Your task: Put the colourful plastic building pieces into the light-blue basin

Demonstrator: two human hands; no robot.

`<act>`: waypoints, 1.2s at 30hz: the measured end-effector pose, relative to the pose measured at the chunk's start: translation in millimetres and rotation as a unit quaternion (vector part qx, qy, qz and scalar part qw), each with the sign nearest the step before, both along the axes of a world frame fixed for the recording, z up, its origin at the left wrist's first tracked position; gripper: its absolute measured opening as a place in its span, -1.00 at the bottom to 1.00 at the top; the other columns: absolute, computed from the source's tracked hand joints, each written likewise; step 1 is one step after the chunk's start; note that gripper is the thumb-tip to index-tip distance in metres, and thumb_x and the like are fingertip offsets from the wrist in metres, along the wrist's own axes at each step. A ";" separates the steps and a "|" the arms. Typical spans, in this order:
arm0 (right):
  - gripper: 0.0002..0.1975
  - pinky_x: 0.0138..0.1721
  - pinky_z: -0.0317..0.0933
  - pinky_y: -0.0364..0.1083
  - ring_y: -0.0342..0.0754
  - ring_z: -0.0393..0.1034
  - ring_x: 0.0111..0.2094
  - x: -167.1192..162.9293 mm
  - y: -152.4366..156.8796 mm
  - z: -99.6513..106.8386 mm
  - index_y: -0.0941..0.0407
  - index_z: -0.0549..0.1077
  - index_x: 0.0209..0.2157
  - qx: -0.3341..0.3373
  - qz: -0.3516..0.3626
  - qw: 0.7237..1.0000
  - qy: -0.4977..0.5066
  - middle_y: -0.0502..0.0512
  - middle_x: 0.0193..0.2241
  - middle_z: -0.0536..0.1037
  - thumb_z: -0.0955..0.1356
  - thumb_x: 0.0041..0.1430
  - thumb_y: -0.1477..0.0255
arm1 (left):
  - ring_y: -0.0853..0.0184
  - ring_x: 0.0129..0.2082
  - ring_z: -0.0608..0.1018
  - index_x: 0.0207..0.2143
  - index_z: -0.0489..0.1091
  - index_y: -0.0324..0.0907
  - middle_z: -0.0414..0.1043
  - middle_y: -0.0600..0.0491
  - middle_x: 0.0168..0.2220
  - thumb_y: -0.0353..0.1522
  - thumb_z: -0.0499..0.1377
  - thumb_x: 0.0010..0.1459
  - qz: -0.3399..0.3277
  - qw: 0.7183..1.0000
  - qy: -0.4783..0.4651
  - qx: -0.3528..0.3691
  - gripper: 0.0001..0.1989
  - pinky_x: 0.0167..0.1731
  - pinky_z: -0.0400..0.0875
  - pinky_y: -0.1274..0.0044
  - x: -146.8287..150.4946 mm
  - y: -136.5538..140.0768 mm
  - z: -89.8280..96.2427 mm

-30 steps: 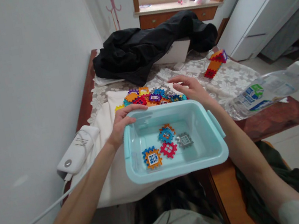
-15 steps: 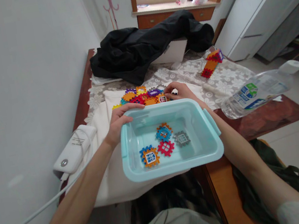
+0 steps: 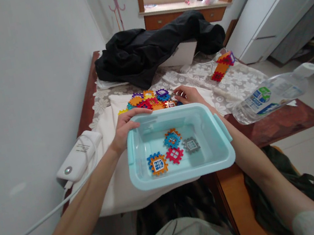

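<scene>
My left hand is closed over the far left corner of a light-blue plastic tub, thumb inside the rim. Inside the tub lie several square toothed building blocks: an orange one with a white window, a red one, a grey one and a blue one overlapping an orange one. Just beyond the rim, my right hand pinches at the edge of a pale grey block, mostly hidden by the fingers. A pile of colourful blocks touches that spot, its near side hidden by the tub.
A joined strip of blocks stands at the back right. A clear plastic bottle is at the right. Black cloth lies across the back. A white power bank with a cable is on the left, by the wall.
My right hand has shifted slightly right at the pile. A purple block beside its fingers now shows its face, with a blue one below it. The tub and my left hand look nearly unmoved.
</scene>
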State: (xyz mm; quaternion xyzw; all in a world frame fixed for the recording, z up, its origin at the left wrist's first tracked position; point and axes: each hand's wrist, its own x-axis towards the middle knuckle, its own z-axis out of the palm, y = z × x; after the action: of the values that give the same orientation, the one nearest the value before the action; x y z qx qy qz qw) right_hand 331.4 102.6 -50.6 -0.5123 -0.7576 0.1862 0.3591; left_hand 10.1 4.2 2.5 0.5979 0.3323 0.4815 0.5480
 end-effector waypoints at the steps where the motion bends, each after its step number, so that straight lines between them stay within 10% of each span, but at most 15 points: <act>1: -0.77 -0.18 0.36 0.01 0.01 0.45 -0.35 -0.9 0.2 -1.0 0.05 0.59 -0.13 -0.004 0.001 1.000 0.008 0.11 -0.28 0.66 0.42 0.26 0.23 | 0.17 -0.22 0.64 -0.11 0.75 -0.18 0.73 -0.04 -0.17 -0.39 0.23 -0.05 0.000 1.000 0.004 0.002 -0.55 -0.22 0.50 0.44 -0.3 0.2 0.0; 16: -0.42 -0.33 0.16 -0.01 0.01 0.34 -0.48 -2.6 -12.4 13.8 0.02 0.50 -0.34 0.102 -0.135 0.985 0.024 0.03 -0.56 0.48 0.29 0.34 -0.21 | 0.15 -0.17 0.66 -0.10 0.75 -0.19 0.74 -0.05 -0.13 -0.37 0.24 -0.05 0.000 1.000 0.011 0.013 -0.55 -0.18 0.51 0.44 -2.4 2.9 -3.6; 36: -0.38 -0.37 0.15 -0.01 -0.01 0.32 -0.52 -1.6 -15.8 17.4 0.03 0.47 -0.43 0.136 -0.149 0.977 0.073 0.03 -0.59 0.46 0.28 0.35 -0.23 | 0.17 -0.22 0.65 -0.12 0.76 -0.17 0.74 -0.03 -0.17 -0.36 0.25 -0.06 -0.005 1.000 0.001 0.010 -0.56 -0.20 0.49 0.45 0.0 2.5 -2.1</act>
State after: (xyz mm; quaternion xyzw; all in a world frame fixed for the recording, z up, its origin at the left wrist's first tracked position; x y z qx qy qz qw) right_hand 329.8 86.8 -33.2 -0.5506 -0.6630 0.0631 0.5033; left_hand 10.0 6.8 0.4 0.6054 0.3248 0.4814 0.5443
